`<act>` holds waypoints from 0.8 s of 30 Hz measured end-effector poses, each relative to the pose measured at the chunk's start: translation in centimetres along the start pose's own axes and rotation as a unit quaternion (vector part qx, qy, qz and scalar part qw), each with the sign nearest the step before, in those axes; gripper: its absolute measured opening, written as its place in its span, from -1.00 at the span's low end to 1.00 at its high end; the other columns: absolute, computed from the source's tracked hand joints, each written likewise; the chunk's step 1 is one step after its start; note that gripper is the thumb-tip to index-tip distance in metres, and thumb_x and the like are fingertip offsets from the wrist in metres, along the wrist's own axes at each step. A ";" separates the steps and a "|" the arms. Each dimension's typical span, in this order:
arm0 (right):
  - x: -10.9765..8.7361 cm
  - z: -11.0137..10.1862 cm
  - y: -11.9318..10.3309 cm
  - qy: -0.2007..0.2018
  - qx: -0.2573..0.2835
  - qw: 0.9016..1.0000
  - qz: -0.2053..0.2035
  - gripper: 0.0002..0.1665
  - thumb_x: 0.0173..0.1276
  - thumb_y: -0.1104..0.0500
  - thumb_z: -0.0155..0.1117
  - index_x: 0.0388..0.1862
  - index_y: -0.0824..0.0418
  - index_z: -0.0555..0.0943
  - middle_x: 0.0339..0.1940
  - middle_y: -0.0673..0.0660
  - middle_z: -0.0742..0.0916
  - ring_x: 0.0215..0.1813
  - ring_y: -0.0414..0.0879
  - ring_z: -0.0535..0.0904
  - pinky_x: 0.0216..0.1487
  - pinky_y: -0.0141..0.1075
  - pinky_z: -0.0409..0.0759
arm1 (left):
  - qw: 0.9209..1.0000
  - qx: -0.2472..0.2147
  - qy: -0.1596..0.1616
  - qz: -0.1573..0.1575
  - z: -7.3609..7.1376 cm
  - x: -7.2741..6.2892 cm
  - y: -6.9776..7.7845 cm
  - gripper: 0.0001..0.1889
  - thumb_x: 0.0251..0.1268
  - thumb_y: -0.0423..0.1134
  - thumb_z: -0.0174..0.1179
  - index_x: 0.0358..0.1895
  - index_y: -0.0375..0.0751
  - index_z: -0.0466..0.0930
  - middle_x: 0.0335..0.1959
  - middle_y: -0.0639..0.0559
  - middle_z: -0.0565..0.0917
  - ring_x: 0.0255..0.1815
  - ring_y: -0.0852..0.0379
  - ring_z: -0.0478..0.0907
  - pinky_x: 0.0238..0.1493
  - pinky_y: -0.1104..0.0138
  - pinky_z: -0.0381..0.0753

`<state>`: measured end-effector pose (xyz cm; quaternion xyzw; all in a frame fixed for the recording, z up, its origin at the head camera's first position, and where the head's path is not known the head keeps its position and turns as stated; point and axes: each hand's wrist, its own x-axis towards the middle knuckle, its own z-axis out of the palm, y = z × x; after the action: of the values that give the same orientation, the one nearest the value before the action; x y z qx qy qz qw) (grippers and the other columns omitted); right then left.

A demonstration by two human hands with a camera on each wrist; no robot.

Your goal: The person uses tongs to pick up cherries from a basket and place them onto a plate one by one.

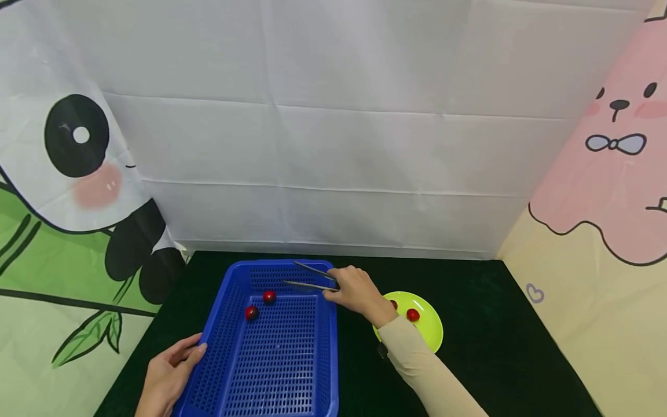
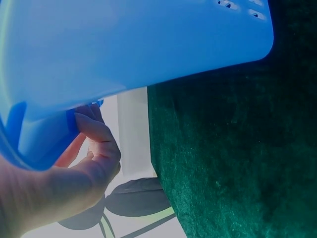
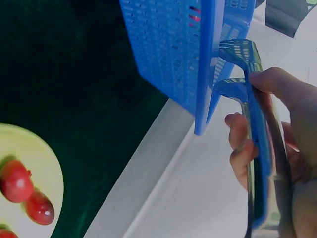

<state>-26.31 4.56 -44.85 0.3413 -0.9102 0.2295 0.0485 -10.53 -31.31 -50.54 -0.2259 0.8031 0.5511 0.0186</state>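
My left hand (image 1: 169, 376) grips the left rim of a blue plastic basket (image 1: 335, 353), its fingers curled at the edge in the left wrist view. In my right hand (image 1: 356, 289) is a pair of metal tongs (image 1: 310, 285), held between thumb and fingers. The tongs' two tips stand apart above the basket's far right part, with nothing between them. Two red cherry tomatoes (image 1: 268, 297) lie on the basket floor near its far left. Under the right forearm, partly hidden, a yellow-green plate (image 1: 433, 327) bears several more cherry tomatoes (image 3: 16, 181).
A dark green cloth (image 1: 495, 347) covers the table. White fabric (image 1: 365, 145) hangs behind its far edge. Printed cartoon panels stand at the left and right, one with a panda (image 1: 94, 191), the other with a pink animal (image 1: 615, 191).
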 end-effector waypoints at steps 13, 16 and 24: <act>1.3 0.9 -1.7 -0.044 -0.024 0.999 0.011 -0.61 0.46 0.06 0.40 0.08 0.32 0.68 -0.41 0.02 0.64 -0.56 -0.27 0.48 -0.55 -0.48 0.45 | 1.000 0.002 0.008 0.002 0.2 -0.1 0.2 -0.38 0.51 -0.05 0.24 0.44 -0.41 0.40 -0.04 -0.16 0.76 -0.21 0.10 0.70 -0.24 0.26 0.68; 1.6 1.1 -2.1 -0.047 -0.043 0.998 0.000 -0.63 0.47 0.04 0.38 0.06 0.30 0.70 -0.45 0.00 0.62 -0.58 -0.28 0.46 -0.55 -0.50 0.42 | 1.000 -0.001 0.009 -0.001 0.2 0.0 0.2 -0.38 0.52 -0.05 0.23 0.44 -0.40 0.40 -0.05 -0.17 0.75 -0.21 0.09 0.70 -0.23 0.23 0.70; 2.4 1.9 -3.2 -0.058 -0.080 0.995 -0.024 -0.71 0.46 0.00 0.40 -0.13 0.22 0.72 -0.62 -0.08 0.46 -0.63 -0.29 0.34 -0.62 -0.50 0.25 | 1.000 0.000 0.011 0.000 0.3 0.0 -0.1 -0.38 0.53 -0.05 0.23 0.44 -0.41 0.39 -0.05 -0.17 0.76 -0.21 0.08 0.71 -0.23 0.21 0.71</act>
<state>-25.89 0.14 -44.73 0.3704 -0.9186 0.1346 0.0286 -10.53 -31.10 -50.72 -0.2319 0.8032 0.5486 0.0100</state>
